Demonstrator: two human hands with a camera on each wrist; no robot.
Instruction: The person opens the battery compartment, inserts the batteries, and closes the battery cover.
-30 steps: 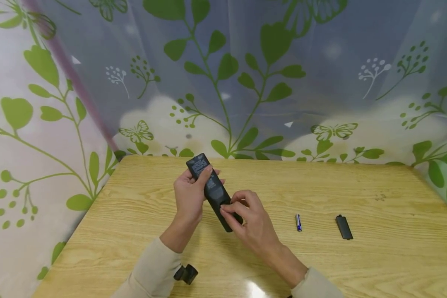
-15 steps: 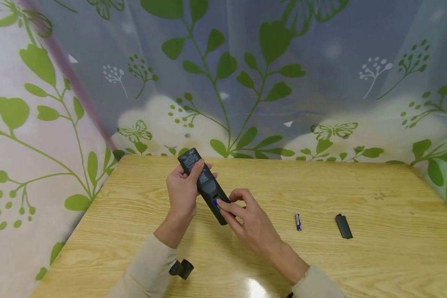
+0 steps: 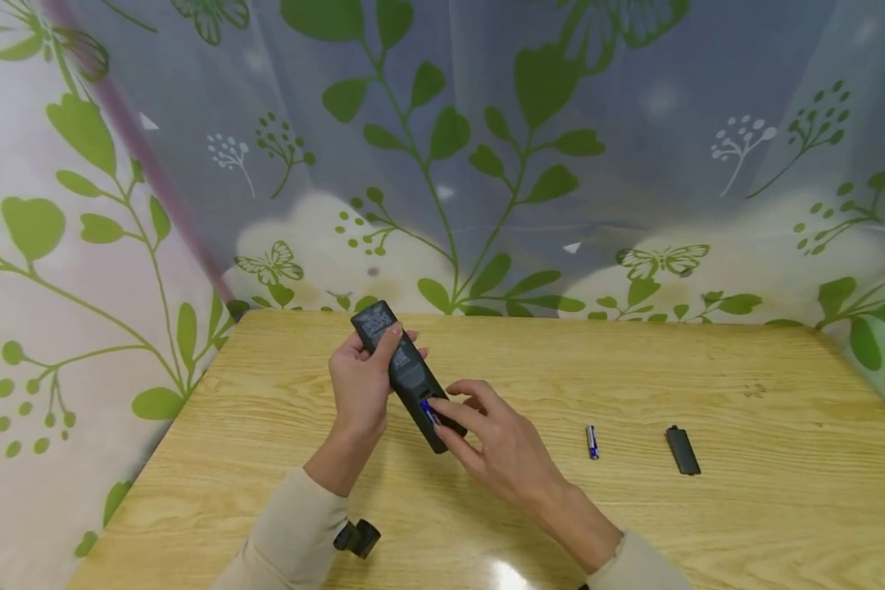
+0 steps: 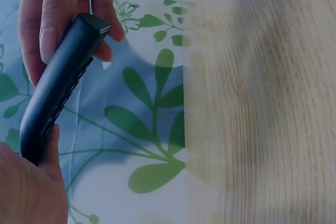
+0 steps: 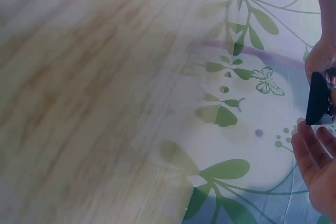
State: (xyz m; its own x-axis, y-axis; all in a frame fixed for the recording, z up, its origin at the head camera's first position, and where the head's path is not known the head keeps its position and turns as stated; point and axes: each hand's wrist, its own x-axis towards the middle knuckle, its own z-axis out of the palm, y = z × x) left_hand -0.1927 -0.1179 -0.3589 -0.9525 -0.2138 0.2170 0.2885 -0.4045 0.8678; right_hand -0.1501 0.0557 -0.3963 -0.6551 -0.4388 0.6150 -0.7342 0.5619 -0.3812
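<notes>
A black remote control [image 3: 413, 375] is tilted above the table, its back with printed labels facing up and its battery compartment uncovered. My left hand [image 3: 359, 385] grips its upper part, thumb across the back and fingers round the far side. A blue battery [image 3: 429, 412] lies in the compartment near the lower end. My right hand [image 3: 507, 442] has its index fingertip and thumb at this battery, partly covering it. In the left wrist view the remote [image 4: 58, 85] shows edge-on, and the right wrist view shows its dark end [image 5: 317, 98] beside the right fingers.
Another blue and silver battery [image 3: 592, 442] lies on the wooden table [image 3: 767, 508] right of the right hand. Farther right is a black battery cover [image 3: 683, 450]. A black device [image 3: 357, 538] sits at the left wrist. A leaf-patterned curtain [image 3: 487, 164] hangs behind the table.
The remote and left hand have shifted slightly left. The blue battery, hidden by the right fingers a second ago, now shows in the compartment as those fingers have moved along it.
</notes>
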